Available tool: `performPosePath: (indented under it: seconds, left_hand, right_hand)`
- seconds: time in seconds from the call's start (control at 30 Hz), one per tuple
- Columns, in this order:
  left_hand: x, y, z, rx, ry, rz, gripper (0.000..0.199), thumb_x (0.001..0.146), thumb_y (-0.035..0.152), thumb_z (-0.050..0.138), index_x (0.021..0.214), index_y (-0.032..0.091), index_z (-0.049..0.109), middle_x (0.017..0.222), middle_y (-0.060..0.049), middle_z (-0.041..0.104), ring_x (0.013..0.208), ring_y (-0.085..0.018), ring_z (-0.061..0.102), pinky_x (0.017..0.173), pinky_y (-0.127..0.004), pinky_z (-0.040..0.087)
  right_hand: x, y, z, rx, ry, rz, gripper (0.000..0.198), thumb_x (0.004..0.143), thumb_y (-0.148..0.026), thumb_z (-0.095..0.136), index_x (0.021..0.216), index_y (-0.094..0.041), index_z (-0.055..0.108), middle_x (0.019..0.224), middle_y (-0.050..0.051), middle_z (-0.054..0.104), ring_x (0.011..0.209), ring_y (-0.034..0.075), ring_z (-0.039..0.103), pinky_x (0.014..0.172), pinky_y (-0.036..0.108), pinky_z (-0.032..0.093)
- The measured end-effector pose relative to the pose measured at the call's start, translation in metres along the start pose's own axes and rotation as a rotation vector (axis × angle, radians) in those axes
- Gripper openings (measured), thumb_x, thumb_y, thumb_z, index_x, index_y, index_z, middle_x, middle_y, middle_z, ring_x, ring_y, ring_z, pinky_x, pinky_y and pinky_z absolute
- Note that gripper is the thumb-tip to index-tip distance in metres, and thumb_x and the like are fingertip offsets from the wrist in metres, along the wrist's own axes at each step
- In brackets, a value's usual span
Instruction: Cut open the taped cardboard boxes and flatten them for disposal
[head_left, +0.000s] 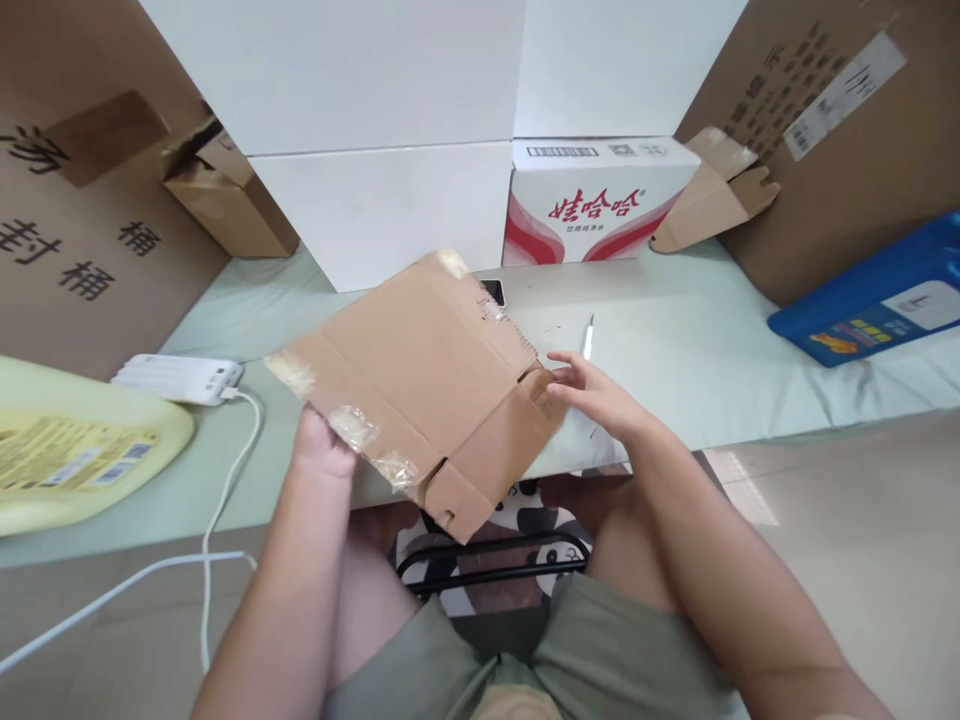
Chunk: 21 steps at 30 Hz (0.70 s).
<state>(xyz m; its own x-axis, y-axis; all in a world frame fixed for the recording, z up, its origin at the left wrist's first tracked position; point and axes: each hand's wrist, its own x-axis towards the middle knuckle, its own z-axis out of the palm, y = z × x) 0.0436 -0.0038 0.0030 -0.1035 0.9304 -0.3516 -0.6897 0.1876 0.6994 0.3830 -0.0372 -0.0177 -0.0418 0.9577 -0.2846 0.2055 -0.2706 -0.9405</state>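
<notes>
A flattened brown cardboard box (427, 350) is held up at a slant above the table edge, with clear tape scraps along its left side and top corner. Its creases, slots and a torn, jagged right edge show. My left hand (326, 443) grips the left edge from below, its fingers hidden under the cardboard. At the right, my right hand (589, 390) touches a slotted corner flap, thumb and fingers apart around the flap's edge. Just beyond that hand a slim white cutter knife (588, 338) lies on the table.
A white power bank (180, 378) with a cable and a pale yellow bottle (82, 445) lie left. A white-red carton (596, 205) stands behind; a blue jug (877, 290) lies right. Large brown boxes flank the pale green tabletop (697, 340). A small dark-screened device (493, 291) is partly covered.
</notes>
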Motion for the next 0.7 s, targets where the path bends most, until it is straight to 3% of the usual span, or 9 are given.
performPosePath:
  seconds: [0.1,0.2,0.27,0.33,0.4,0.53,0.7]
  left_hand:
    - [-0.013,0.002,0.012,-0.036,0.016,0.060,0.031,0.096,0.044,0.058,0.103,0.018,0.073,0.078,-0.004,0.080,0.099,-0.027,0.077,0.092,-0.040,0.063]
    - [-0.021,0.003,0.013,-0.032,-0.171,0.151,0.038,0.084,0.052,0.073,0.104,0.020,0.072,0.098,-0.006,0.081,0.110,-0.030,0.074,0.096,-0.042,0.062]
    - [-0.020,0.001,0.007,0.050,-0.194,0.137,0.039,0.068,0.039,0.089,0.100,0.021,0.073,0.096,-0.005,0.082,0.102,-0.029,0.077,0.093,-0.040,0.064]
    - [-0.016,-0.002,0.000,0.145,-0.151,0.063,0.038,0.062,0.021,0.090,0.095,0.020,0.073,0.089,-0.004,0.081,0.091,-0.028,0.079,0.090,-0.040,0.065]
    - [-0.011,-0.002,-0.005,0.161,-0.111,0.027,0.031,0.066,0.013,0.084,0.095,0.018,0.072,0.088,-0.005,0.081,0.090,-0.028,0.080,0.091,-0.042,0.065]
    - [-0.004,0.004,-0.011,0.031,-0.058,0.111,0.020,0.082,0.015,0.072,0.101,0.019,0.071,0.099,-0.005,0.082,0.101,-0.025,0.079,0.099,-0.039,0.063]
    - [0.002,0.007,-0.015,0.003,-0.051,0.126,0.014,0.091,0.024,0.066,0.104,0.019,0.071,0.106,-0.008,0.081,0.121,-0.027,0.072,0.104,-0.039,0.060]
  right_hand:
    - [0.004,-0.001,0.012,-0.018,0.011,-0.018,0.051,0.068,-0.044,0.081,0.111,-0.022,0.065,0.092,0.001,0.073,0.086,0.021,0.068,0.084,0.037,0.054]
    - [0.004,-0.005,0.018,-0.008,0.034,-0.039,0.034,0.068,-0.045,0.079,0.088,-0.020,0.067,0.085,0.000,0.072,0.079,0.019,0.065,0.074,0.031,0.051]
    - [0.004,-0.007,0.018,0.009,0.063,-0.052,0.032,0.067,-0.045,0.080,0.083,-0.020,0.067,0.080,-0.001,0.070,0.074,0.018,0.063,0.069,0.029,0.049]
    - [0.004,-0.007,0.016,0.037,0.102,-0.066,0.033,0.065,-0.044,0.082,0.080,-0.020,0.067,0.076,-0.001,0.069,0.071,0.017,0.061,0.066,0.028,0.047]
    - [0.005,-0.005,0.012,0.079,0.164,-0.089,0.034,0.065,-0.046,0.083,0.078,-0.020,0.065,0.073,-0.002,0.066,0.068,0.015,0.058,0.063,0.027,0.045]
    - [0.009,-0.002,0.004,0.219,0.283,-0.135,0.043,0.070,-0.061,0.077,0.083,-0.024,0.059,0.071,-0.004,0.058,0.063,0.011,0.053,0.059,0.024,0.043]
    - [0.004,-0.003,0.017,0.332,0.076,-0.050,0.058,0.061,-0.071,0.081,0.083,-0.021,0.062,0.072,0.001,0.064,0.052,0.012,0.054,0.047,0.026,0.042]
